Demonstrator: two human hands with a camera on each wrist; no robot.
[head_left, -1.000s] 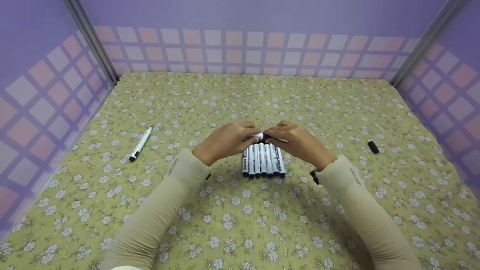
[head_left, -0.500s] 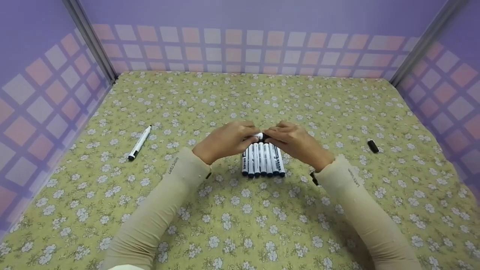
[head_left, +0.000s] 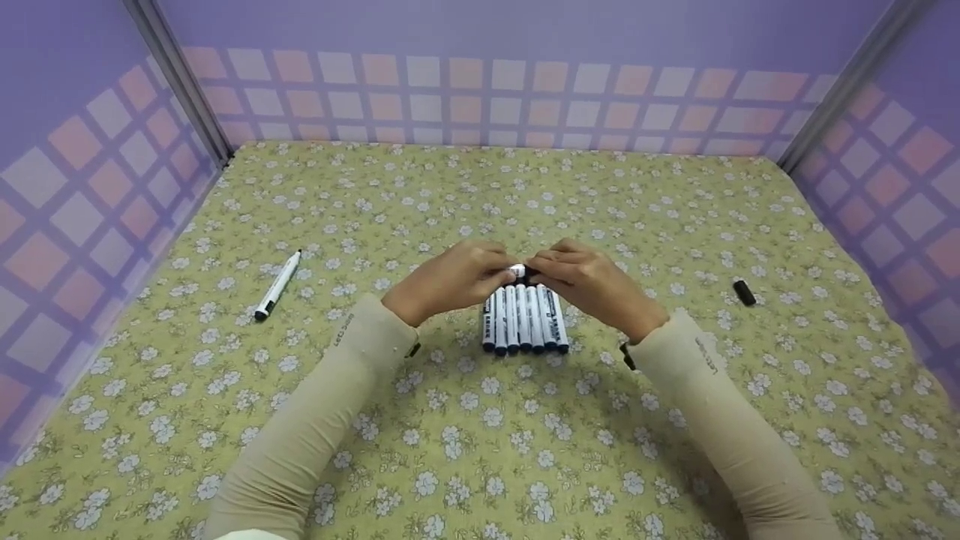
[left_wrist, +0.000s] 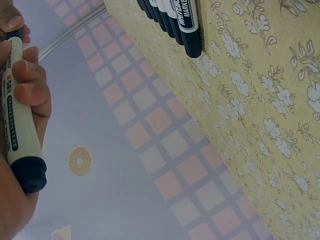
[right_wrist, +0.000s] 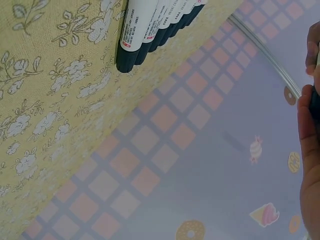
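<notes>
My left hand (head_left: 454, 277) holds a whiteboard marker (left_wrist: 24, 125), its fingers curled round the white barrel. The dark base of that marker points back toward the wrist in the left wrist view. At its other end, the fingers of my right hand (head_left: 589, 277) pinch the black cap (left_wrist: 14, 34), which sits against the barrel. Right below both hands, several capped whiteboard markers (head_left: 525, 319) lie side by side in a row on the cloth. Their upper ends come close to the hands in the head view.
A marker (head_left: 277, 286) without its cap lies on the left, its black tip pointing away. A loose black cap (head_left: 744, 292) lies on the right. Yellow flowered cloth (head_left: 480, 450) covers the table, with purple checked walls (head_left: 510, 97) at the back and sides.
Both hands stay together at the marker and its cap with hardly any movement. The head view has shifted very slightly; the other markers and the loose cap lie as before.
</notes>
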